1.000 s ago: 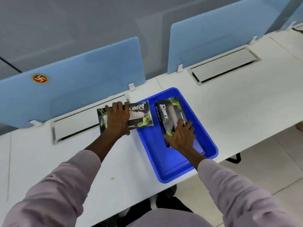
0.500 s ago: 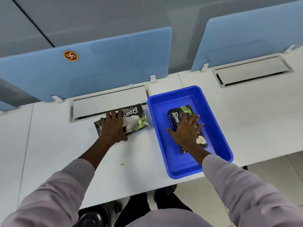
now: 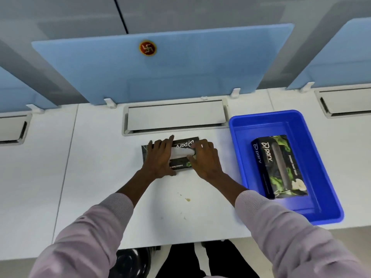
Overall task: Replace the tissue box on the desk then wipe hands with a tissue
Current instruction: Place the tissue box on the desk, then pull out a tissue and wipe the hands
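A dark tissue box (image 3: 183, 144) with green leaf print lies flat on the white desk (image 3: 96, 177), just in front of the metal cable flap. My left hand (image 3: 160, 160) presses flat on the box's left half. My right hand (image 3: 204, 160) rests on its right end, fingertips pinching the white tissue (image 3: 180, 152) that shows in the top slot. A second tissue box (image 3: 279, 167) of the same print lies lengthwise in the blue tray (image 3: 236, 149) to the right, with no hand on it.
Light blue divider panels (image 3: 160, 67) stand along the desk's back edge. Metal cable flaps (image 3: 176, 115) are set into the desk at left, centre and right. A few small crumbs (image 3: 187, 200) lie near the front edge. A dark round object (image 3: 130, 261) sits under the desk.
My right hand has left the box in the tray and come over to the box on the desk, onto its tissue. My left hand stays on that box. The view has shifted left.
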The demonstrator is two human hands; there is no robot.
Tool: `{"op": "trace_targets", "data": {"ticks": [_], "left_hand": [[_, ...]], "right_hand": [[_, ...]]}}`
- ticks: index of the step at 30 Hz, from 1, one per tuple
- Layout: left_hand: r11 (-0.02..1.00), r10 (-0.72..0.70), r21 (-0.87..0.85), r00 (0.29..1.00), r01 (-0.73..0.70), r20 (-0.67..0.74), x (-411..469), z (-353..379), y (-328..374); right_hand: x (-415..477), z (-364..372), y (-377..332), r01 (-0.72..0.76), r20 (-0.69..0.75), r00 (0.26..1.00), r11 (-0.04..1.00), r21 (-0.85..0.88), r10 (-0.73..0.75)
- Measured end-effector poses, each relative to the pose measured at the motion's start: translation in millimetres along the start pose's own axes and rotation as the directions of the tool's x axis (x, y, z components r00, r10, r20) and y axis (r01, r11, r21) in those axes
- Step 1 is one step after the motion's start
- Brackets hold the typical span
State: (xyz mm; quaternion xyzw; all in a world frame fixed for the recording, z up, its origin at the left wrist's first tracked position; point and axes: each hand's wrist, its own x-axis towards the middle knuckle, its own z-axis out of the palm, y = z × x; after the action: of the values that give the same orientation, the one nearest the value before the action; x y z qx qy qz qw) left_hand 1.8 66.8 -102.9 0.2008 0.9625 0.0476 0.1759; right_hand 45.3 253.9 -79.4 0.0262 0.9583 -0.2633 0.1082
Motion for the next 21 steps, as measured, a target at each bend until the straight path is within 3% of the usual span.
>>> {"op": "trace_targets", "data": {"ticks": [4,10,17,21], "left_hand": [[0.975,0.021,-0.221,1.0,-0.025,-0.023,-3,15,-20],[0.789,-0.137,-0.614,0.98,0.018,-0.148,-23,24,-43],[0.702,-0.227,-0.704,0.971,0.106,-0.08,-25,31,-48],[0.7,-0.236,-0.704,0.969,0.121,-0.067,-26,33,-50]], "right_hand": [[10,21,-17,-0.026,0.004,1.0,0.999,-0.03,0.026],[34,29,-32,-0.031,-0.019,0.999,0.996,-0.079,0.029],[56,36,-44,-0.004,0.061,0.998,0.971,-0.24,0.019],[57,32,-45,0.011,0.041,0.999,0.98,-0.2,-0.003]]}}
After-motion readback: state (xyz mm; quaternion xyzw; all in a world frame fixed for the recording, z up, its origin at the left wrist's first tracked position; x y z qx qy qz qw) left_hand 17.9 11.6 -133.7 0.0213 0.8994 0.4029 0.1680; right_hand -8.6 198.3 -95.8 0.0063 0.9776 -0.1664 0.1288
